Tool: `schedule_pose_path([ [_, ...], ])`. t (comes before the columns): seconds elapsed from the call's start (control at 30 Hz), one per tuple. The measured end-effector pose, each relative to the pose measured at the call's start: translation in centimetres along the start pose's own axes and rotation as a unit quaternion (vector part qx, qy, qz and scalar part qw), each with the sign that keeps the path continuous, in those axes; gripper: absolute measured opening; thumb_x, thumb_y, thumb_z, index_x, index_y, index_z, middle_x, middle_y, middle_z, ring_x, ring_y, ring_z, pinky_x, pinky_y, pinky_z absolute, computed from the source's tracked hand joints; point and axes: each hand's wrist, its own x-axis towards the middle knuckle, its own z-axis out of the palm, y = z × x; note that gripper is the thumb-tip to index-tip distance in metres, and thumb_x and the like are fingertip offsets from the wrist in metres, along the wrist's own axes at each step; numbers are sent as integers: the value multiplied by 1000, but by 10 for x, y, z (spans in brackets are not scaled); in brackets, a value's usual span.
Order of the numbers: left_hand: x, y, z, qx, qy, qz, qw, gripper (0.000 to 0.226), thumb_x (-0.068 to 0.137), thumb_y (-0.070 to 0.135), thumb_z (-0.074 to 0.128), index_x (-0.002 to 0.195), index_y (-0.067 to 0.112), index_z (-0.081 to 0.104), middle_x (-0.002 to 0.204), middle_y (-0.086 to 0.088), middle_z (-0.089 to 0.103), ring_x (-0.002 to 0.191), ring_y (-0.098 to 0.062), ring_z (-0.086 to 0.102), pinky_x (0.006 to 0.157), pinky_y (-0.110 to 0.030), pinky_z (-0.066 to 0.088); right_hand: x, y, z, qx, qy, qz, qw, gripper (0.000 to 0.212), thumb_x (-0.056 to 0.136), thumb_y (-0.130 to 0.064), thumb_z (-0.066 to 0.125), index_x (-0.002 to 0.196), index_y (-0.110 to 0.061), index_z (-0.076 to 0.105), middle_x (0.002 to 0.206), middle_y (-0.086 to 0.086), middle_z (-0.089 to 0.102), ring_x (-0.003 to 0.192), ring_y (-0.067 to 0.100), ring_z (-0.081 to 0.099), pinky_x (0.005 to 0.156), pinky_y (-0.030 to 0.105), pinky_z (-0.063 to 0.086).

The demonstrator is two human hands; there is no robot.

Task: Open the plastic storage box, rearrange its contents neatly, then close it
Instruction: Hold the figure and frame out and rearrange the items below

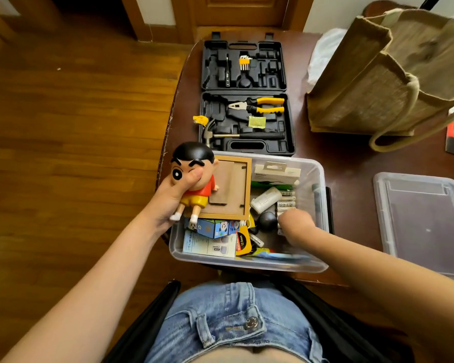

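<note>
**Box open, lid off to the right, both hands at the box**

Clear plastic storage box [317, 179] sits on the dark desk [351, 163] at its near edge, right in front of the person. Long axis runs left-right across the view, open side up. Its lid [425, 218] lies flat on the desk, well apart to the right, long axis roughly near-far.

Left hand [168, 203]: grip wrapped around a cartoon figurine [194, 179] (black hair, red shirt, yellow shorts), thumb across its face. Figurine is held over the box's left rim, head pointing away and up, feet toward the person, slightly tilted.

Right hand [296, 221]: reaches down into the right half of the box, among the batteries [286, 201]. Fingers are hidden below the back of the hand, so I cannot tell whether that grip is wide, narrow or holding anything.

Inside the box: a wooden frame [233, 189] lying flat at far left, a white packet [275, 172] at the far wall, a white cylinder [265, 200] tilted beside the batteries, a dark ball [268, 218] just left of the right hand, a blue carton [215, 227] and a yellow tape measure [243, 241] near the front wall.

Beyond the box: an open black tool case [244, 98] with yellow-handled pliers [260, 104] and a hammer [236, 134], handle pointing right. A jute bag [378, 74] stands at far right.
</note>
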Motion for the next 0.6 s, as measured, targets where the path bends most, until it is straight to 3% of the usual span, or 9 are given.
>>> schedule_pose_path([
  [0.3,-1,0,1,2,10,-3,1000,106,42,63,84,129,12,51,99,-20,67,68,-17,67,50,-26,53,3,-1,5,32,37,15,999,27,89,-1,47,109,-7,64,113,10,64,105,29,61,77,33,50],
  [0.4,-2,1,2,1,7,0,1000,103,43,63,83,128,14,53,101,-19,68,78,-20,69,53,-26,55,1,-3,7,34,38,18,999,29,90,1,45,110,-6,64,114,11,64,105,29,61,77,33,51],
  [0.6,-3,2,5,-3,14,0,1000,92,42,62,84,118,18,58,90,-5,72,74,-15,70,52,-26,55,3,2,0,106,26,40,993,17,86,-12,55,101,-8,62,107,9,65,100,28,61,67,30,43],
])
